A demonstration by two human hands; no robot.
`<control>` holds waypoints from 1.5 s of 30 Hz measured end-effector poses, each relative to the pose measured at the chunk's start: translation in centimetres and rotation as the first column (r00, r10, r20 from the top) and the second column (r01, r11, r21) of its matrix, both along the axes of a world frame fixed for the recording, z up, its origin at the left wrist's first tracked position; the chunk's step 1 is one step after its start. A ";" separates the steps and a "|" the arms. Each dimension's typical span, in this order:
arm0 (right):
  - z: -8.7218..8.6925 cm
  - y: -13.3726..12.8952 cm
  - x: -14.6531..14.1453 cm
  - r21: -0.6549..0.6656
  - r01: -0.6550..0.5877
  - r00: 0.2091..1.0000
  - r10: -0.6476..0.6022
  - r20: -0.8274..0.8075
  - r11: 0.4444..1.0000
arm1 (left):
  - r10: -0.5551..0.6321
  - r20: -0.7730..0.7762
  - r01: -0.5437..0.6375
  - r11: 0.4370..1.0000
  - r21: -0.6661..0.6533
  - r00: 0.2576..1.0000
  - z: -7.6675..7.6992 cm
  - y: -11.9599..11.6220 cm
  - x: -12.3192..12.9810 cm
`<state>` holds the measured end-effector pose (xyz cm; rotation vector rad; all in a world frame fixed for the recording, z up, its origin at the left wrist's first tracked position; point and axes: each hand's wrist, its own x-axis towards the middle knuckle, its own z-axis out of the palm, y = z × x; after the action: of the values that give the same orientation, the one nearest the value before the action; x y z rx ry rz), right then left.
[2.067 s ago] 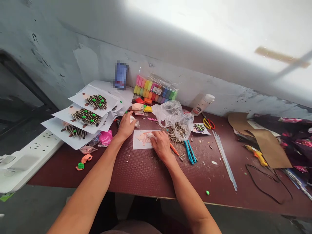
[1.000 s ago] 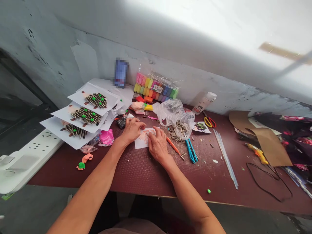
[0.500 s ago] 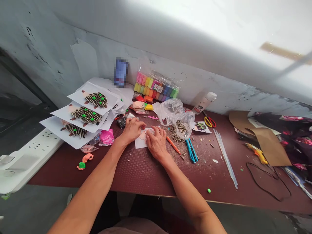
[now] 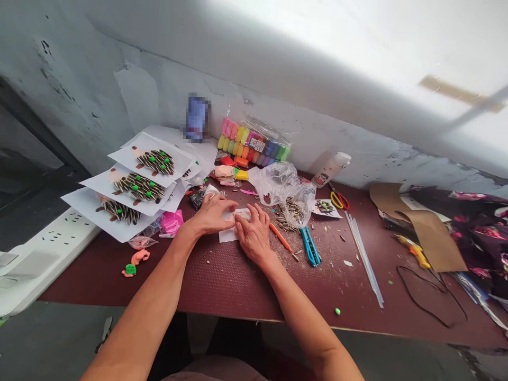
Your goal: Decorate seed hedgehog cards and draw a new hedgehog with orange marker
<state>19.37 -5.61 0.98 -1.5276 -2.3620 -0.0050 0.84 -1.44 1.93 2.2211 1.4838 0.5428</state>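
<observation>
A small white paper (image 4: 228, 235) lies on the dark red table, with some peach clay on it partly covered by my fingers. My left hand (image 4: 211, 213) rests at the paper's left side, fingers apart and bent toward the clay. From the right, my right hand (image 4: 254, 233) lies over the paper's right part, fingers spread, fingertips on the clay. An orange tool (image 4: 281, 237) and a blue cutter (image 4: 310, 246) lie just right of my right hand. Striped sunflower seeds (image 4: 286, 218) are heaped behind them, partly under a clear plastic bag (image 4: 278, 182).
Papers with seed hedgehogs (image 4: 141, 186) are stacked at the left, near a white power strip (image 4: 59, 243). Coloured clay packs (image 4: 254, 143) and a white bottle (image 4: 331, 168) stand at the back. Scissors (image 4: 339, 199), clear sticks (image 4: 364, 259) and a yellow glue gun (image 4: 415, 251) are right.
My left hand has shifted slightly over the paper, its fingers covering more of the clay. My right hand has barely moved. The view has shifted a little.
</observation>
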 end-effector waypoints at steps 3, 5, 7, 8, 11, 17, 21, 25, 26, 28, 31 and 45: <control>0.1 0.2 -0.2 -0.009 0.005 1.000 -0.005 0.005 1.000 | -0.041 -0.035 0.041 0.999 -0.007 0.999 0.3 -0.3 0.0; 0.0 0.3 -0.4 -0.012 0.008 1.000 -0.008 0.007 1.000 | -0.050 -0.065 0.050 0.999 -0.001 0.997 0.3 -0.4 0.1; -0.1 0.4 -0.5 -0.010 0.006 1.000 -0.006 0.010 1.000 | -0.055 -0.085 0.056 0.998 0.006 0.995 0.4 -0.4 0.3; -0.1 0.5 -0.5 -0.009 0.002 1.000 -0.002 0.011 1.000 | -0.057 -0.090 0.058 0.998 0.009 0.994 0.4 -0.4 0.3; -0.2 0.7 -0.4 -0.007 -0.010 1.000 0.010 -0.011 1.000 | -0.062 -0.094 0.063 0.998 0.012 0.994 0.3 -0.3 0.3; -0.1 0.8 0.2 0.038 0.046 0.998 -0.044 -0.037 0.998 | -0.063 -0.092 0.062 0.998 -0.015 0.994 0.3 -0.2 0.2; -0.2 0.7 0.1 0.021 0.088 0.996 -0.088 -0.010 0.996 | -0.067 -0.083 0.064 0.997 -0.034 0.994 0.5 -0.3 0.2; -0.3 0.7 0.0 -0.008 0.065 0.998 -0.065 -0.021 0.998 | -0.059 -0.094 0.055 0.998 -0.036 0.994 0.5 -0.4 0.3; -0.3 0.8 0.0 -0.017 0.059 0.998 -0.059 -0.030 0.998 | -0.055 -0.096 0.053 0.998 -0.029 0.994 0.5 -0.4 0.4; -0.3 0.8 -0.1 -0.034 0.045 0.998 -0.047 -0.049 0.998 | -0.052 -0.095 0.050 0.999 -0.018 0.994 0.4 -0.4 0.4; -0.4 0.8 -0.2 -0.054 0.022 0.998 -0.026 -0.064 0.998 | -0.053 -0.090 0.052 0.999 -0.016 0.995 0.2 -0.4 0.4; 0.2 -0.1 0.9 0.061 0.103 0.994 -0.101 -0.035 0.993 | -0.062 -0.071 0.057 0.996 -0.070 0.995 0.6 -0.4 0.2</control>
<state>20.26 -5.71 1.17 -1.6045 -2.2361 -0.0775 1.07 -1.82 2.51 2.2470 1.4443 0.3902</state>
